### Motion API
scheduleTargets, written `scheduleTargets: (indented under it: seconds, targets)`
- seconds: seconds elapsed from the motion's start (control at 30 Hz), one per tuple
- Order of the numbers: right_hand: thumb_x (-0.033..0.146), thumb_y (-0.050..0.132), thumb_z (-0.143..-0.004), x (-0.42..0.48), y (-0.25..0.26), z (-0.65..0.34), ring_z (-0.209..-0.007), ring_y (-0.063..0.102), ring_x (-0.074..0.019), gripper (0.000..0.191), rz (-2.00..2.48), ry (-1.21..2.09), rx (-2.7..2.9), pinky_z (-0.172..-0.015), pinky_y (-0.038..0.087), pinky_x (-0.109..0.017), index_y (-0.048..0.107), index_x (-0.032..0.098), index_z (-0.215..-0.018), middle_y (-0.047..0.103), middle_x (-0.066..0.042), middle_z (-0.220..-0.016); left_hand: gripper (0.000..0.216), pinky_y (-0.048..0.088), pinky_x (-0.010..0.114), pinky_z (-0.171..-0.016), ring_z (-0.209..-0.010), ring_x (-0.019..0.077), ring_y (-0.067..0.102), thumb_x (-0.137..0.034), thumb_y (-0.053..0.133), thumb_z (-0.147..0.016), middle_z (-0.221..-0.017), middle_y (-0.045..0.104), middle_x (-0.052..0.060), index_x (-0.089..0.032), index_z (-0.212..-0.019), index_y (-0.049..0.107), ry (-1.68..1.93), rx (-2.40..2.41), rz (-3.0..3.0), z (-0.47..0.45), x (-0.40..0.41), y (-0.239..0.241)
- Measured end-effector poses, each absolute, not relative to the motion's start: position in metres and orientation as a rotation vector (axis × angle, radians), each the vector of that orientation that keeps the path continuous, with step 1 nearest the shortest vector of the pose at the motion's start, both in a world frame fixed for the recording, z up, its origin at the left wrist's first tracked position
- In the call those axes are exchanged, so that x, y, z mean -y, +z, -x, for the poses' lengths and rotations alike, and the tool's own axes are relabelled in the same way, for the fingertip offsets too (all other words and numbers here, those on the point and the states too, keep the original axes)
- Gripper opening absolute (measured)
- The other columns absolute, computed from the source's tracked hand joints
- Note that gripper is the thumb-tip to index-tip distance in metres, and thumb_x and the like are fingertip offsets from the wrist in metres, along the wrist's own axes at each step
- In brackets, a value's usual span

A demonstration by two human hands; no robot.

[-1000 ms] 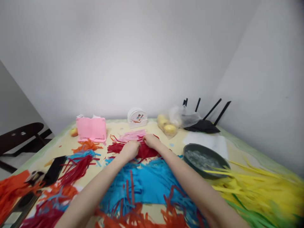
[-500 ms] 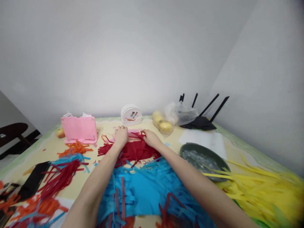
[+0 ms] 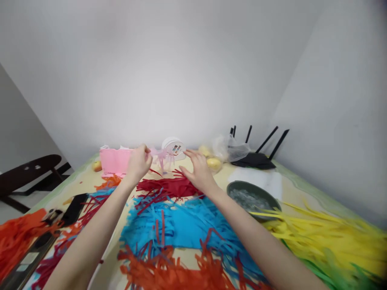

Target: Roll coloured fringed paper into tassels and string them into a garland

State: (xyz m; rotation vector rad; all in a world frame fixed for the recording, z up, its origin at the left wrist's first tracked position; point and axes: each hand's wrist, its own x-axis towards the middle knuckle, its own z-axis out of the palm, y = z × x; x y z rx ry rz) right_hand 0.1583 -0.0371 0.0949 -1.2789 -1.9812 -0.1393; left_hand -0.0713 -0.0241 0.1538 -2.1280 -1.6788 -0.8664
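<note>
My left hand (image 3: 140,162) is raised at the back of the table, its fingers closed on one end of a pale pink fringed paper strip (image 3: 161,157). The strip is blurred and hangs in the air between my hands. My right hand (image 3: 198,171) has its fingers spread and holds nothing. Below it lies the red fringed paper (image 3: 175,187). Closer to me are blue fringed paper (image 3: 184,225) and orange fringed paper (image 3: 169,272), laid in rows on the table.
A pink stand (image 3: 115,162) and an apple (image 3: 96,166) are at the back left. Bagged yellow fruit (image 3: 214,163), a black router (image 3: 254,160) and a dark green bowl (image 3: 242,197) stand on the right. Yellow strips (image 3: 329,233) lie front right, a chair (image 3: 30,173) far left.
Both hands have risen off the red paper, the left moving leftward with the pink strip. My right fingers have spread. The view has shifted, showing more orange paper in front.
</note>
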Motion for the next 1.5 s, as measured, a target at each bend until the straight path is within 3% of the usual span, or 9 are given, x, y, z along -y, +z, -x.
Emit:
scheduleTargets:
  seconds: [0.17, 0.33, 0.57, 0.7, 0.8, 0.9, 1.17, 1.33, 1.5]
  targets:
    - [0.028, 0.060, -0.087, 0.125, 0.119, -0.133, -0.132, 0.036, -0.0300, 0.052, 0.772, -0.296, 2.154, -0.109, 0.030, -0.050, 0.045, 0.018, -0.136, 0.050, -0.014, -0.138, 0.010, 0.045, 0.039, -0.084, -0.093, 0.0248, 0.055, -0.012, 0.047, -0.082, -0.090, 0.062, 0.008, -0.019, -0.087, 0.053, -0.848, 1.373, 2.388, 0.066, 0.135, 0.137]
    - [0.013, 0.058, -0.087, 0.174, 0.097, -0.137, -0.079, 0.060, -0.0211, 0.006, 0.845, -0.154, 2.414, -0.082, 0.046, -0.036, 0.063, 0.016, -0.084, 0.066, -0.006, -0.078, 0.013, 0.046, 0.037, -0.084, -0.094, 0.0231, 0.057, -0.010, 0.045, -0.083, -0.095, 0.063, 0.009, -0.018, -0.091, 0.052, -0.947, 1.410, 2.660, 0.071, 0.204, 0.113]
    - [0.024, 0.060, -0.089, 0.240, 0.107, -0.169, -0.058, 0.051, -0.0122, 0.020, 0.988, 0.340, 2.393, -0.055, 0.034, -0.021, 0.057, 0.017, -0.070, 0.059, 0.000, -0.064, 0.010, 0.046, 0.030, -0.081, -0.087, 0.0183, 0.062, -0.027, 0.051, -0.089, -0.091, 0.066, 0.004, -0.020, -0.091, 0.056, -1.171, 1.631, 3.112, 0.064, 0.236, 0.105]
    - [0.020, 0.060, -0.087, 0.259, 0.115, -0.177, -0.060, 0.053, -0.0118, 0.011, 1.017, 0.532, 2.371, -0.057, 0.034, -0.020, 0.063, 0.018, -0.077, 0.061, 0.001, -0.067, 0.034, 0.045, 0.029, -0.083, -0.097, 0.0203, 0.061, -0.031, 0.066, -0.079, -0.104, 0.066, 0.005, -0.021, -0.108, 0.053, -1.330, 1.637, 3.282, 0.046, 0.246, 0.112]
    - [0.022, 0.059, -0.088, 0.267, 0.120, -0.184, -0.063, 0.054, -0.0128, 0.012, 1.020, 0.538, 2.329, -0.059, 0.035, -0.021, 0.064, 0.018, -0.078, 0.062, 0.000, -0.069, 0.011, 0.042, 0.025, -0.070, -0.077, 0.0164, 0.058, -0.029, 0.059, -0.083, -0.082, 0.064, 0.001, -0.018, -0.087, 0.061, -1.032, 1.578, 3.329, 0.036, 0.250, 0.115]
    - [0.029, 0.060, -0.087, 0.272, 0.125, -0.192, -0.063, 0.052, -0.0132, 0.018, 1.093, 0.545, 2.221, -0.058, 0.035, -0.022, 0.060, 0.018, -0.072, 0.060, 0.000, -0.068, 0.017, 0.039, 0.023, -0.063, -0.066, 0.0131, 0.050, -0.027, 0.052, -0.086, -0.071, 0.057, -0.002, -0.016, -0.074, 0.058, -0.956, 1.590, 3.314, 0.036, 0.250, 0.114]
    - [0.032, 0.055, -0.087, 0.277, 0.118, -0.194, -0.073, 0.054, -0.0170, 0.019, 1.125, 0.806, 2.037, -0.066, 0.041, -0.025, 0.063, 0.016, -0.094, 0.064, -0.003, -0.083, 0.024, 0.045, 0.027, -0.077, -0.087, 0.0190, 0.057, -0.033, 0.051, -0.088, -0.094, 0.064, 0.005, -0.015, -0.099, 0.061, -1.401, 1.730, 3.311, 0.046, 0.258, 0.111]
    - [0.020, 0.050, -0.082, 0.275, 0.105, -0.186, -0.076, 0.055, -0.0162, 0.011, 0.895, 0.978, 1.797, -0.068, 0.041, -0.025, 0.061, 0.019, -0.083, 0.061, -0.002, -0.082, 0.022, 0.045, 0.026, -0.078, -0.090, 0.0190, 0.059, -0.025, 0.054, -0.081, -0.098, 0.067, 0.005, -0.018, -0.097, 0.068, -1.758, 1.808, 3.215, 0.054, 0.261, 0.109]
    - [0.009, 0.045, -0.073, 0.273, 0.099, -0.186, -0.066, 0.051, -0.0151, 0.018, 0.744, 0.978, 1.791, -0.065, 0.040, -0.025, 0.054, 0.019, -0.062, 0.055, 0.000, -0.064, 0.021, 0.045, 0.029, -0.073, -0.077, 0.0192, 0.060, -0.027, 0.055, -0.078, -0.081, 0.067, 0.007, -0.016, -0.071, 0.071, -1.823, 1.752, 3.357, 0.074, 0.259, 0.104]
